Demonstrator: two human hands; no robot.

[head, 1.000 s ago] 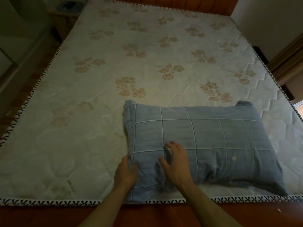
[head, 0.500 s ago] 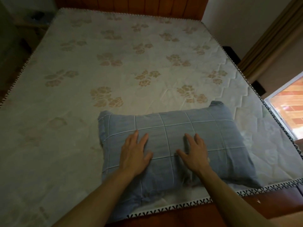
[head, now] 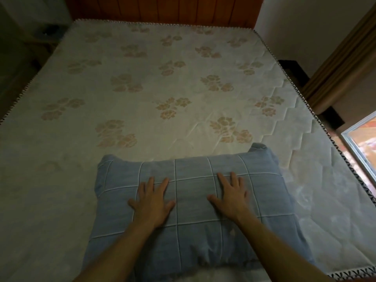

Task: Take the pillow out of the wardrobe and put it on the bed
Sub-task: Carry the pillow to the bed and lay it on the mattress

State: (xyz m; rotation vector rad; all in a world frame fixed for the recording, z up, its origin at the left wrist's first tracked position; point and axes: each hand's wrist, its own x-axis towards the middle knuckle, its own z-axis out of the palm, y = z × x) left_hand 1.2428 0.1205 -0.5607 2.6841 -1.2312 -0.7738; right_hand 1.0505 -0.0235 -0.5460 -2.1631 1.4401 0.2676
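The pillow (head: 195, 200) lies on the bed (head: 142, 88) at its near edge; both hands (head: 152, 202) (head: 230, 197) rest flat, fingers spread, gripping nothing. Task looks essentially done.

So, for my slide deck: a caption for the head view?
Both hands, left and right, lie flat on a blue pillow on the bare mattress.

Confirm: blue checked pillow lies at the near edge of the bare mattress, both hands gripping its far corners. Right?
Not quite. In the head view the left hand and right hand lie flat, palms down, on the middle of the pillow, not gripping its corners. It does lie at the mattress's near edge.
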